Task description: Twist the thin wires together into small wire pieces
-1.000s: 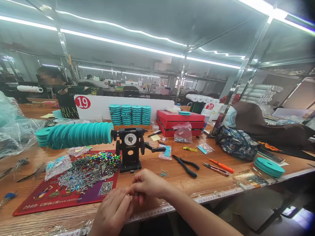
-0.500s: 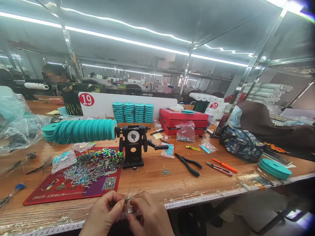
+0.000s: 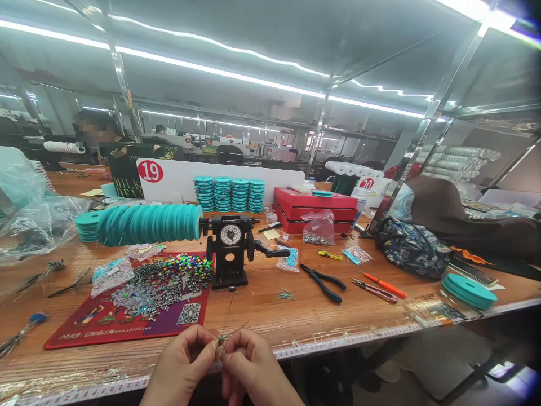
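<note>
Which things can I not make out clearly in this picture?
Head view: lower parts of thin strands, hidden by the left hand and right hand.
Head view: contents of the clear bag, blurred by its plastic folds.
Head view: numbers on the dial, too small.
Head view: anything under the brown cloth, covered.

- Above us, a long light strip (image 3: 220,70) slants across a grey overhead surface (image 3: 262,28), and another light (image 3: 473,12) glares at the upper right.
- We see shiny metal posts (image 3: 122,84) rising towards it, with thin bars between.
- Our wood-grained bench (image 3: 262,310) has a measuring strip (image 3: 338,342) along its front edge; a white divider (image 3: 169,183) marked 19 stands at the back.
- Past that, we make out more workstations and a dark chair (image 3: 230,153).
- To our right, the space under the bench is dim.
</note>
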A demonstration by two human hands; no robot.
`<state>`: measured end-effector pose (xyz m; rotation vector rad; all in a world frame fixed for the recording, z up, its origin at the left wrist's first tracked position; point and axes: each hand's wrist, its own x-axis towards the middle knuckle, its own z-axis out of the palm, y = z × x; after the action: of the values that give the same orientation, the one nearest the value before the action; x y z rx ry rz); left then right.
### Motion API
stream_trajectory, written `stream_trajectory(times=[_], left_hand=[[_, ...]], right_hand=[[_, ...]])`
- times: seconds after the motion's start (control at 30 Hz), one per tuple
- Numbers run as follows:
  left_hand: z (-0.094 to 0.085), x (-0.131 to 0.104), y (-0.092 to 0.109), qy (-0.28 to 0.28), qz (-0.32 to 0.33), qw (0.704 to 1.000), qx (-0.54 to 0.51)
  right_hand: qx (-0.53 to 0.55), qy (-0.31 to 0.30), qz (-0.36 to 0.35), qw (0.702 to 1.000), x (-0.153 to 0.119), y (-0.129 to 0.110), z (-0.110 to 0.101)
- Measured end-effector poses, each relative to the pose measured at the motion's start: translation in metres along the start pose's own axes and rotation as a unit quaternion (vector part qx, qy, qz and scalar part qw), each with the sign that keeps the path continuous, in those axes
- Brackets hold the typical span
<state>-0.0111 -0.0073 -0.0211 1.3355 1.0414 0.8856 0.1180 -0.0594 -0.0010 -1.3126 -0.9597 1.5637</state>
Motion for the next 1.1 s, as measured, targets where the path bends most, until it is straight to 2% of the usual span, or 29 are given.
stream_trajectory(times=[0.1,0.27,0.33,0.4,0.47,0.53,0.6,0.63,0.67,0.7,0.77,0.8,0.83,0.87,0.97,1.1], left_hand=[[0.0,0.0,-0.001,-0.013,0.009,1.0,0.002],[0.001,-0.001,0.0,-0.013,0.007,1.0,-0.01],[0.001,-0.002,0.002,-0.007,0.012,1.0,0.003],[0.0,-0.003,0.005,-0.011,0.019,0.999,0.041],[-0.001,-0.004,0.008,-0.018,0.028,0.996,0.087],[-0.002,-0.006,0.011,-0.024,0.039,0.99,0.13],[-0.002,-0.009,0.013,-0.019,0.059,0.984,0.166],[-0.002,-0.01,0.014,-0.019,0.076,0.98,0.182],[-0.001,-0.012,0.015,-0.017,0.099,0.976,0.196],[0.0,-0.014,0.016,-0.013,0.126,0.97,0.209],[0.002,-0.016,0.016,-0.008,0.179,0.955,0.235],[0.003,-0.016,0.016,-0.005,0.197,0.948,0.249],[0.004,-0.015,0.015,-0.004,0.208,0.943,0.261],[0.004,-0.014,0.015,-0.004,0.214,0.938,0.272],[0.003,-0.009,0.013,-0.02,0.221,0.93,0.295],[0.002,-0.005,0.012,-0.027,0.246,0.912,0.326]], right_hand=[[-0.004,0.02,-0.015,1.0,-0.003,-0.002,-0.002],[-0.056,0.109,-0.13,0.984,-0.004,0.002,0.001],[-0.042,0.096,-0.106,0.989,-0.003,0.002,0.001],[0.019,0.045,-0.049,0.998,-0.003,0.002,0.0],[0.098,-0.008,0.007,0.995,-0.004,0.001,-0.001],[0.122,-0.02,0.027,0.992,-0.005,0.002,-0.003],[0.039,-0.004,-0.001,0.999,-0.008,0.004,-0.005],[-0.044,0.016,-0.054,0.997,-0.009,0.006,-0.006],[-0.145,0.044,-0.131,0.98,-0.011,0.007,-0.008],[-0.251,0.079,-0.218,0.94,-0.012,0.008,-0.009],[-0.43,0.15,-0.366,0.812,-0.013,0.007,-0.013],[-0.489,0.172,-0.407,0.752,-0.012,0.005,-0.015],[-0.529,0.181,-0.428,0.71,-0.01,0.002,-0.016],[-0.553,0.181,-0.438,0.685,-0.008,-0.001,-0.018],[-0.58,0.15,-0.446,0.665,0.002,-0.01,-0.023],[-0.595,0.122,-0.424,0.672,0.012,-0.015,-0.025]])
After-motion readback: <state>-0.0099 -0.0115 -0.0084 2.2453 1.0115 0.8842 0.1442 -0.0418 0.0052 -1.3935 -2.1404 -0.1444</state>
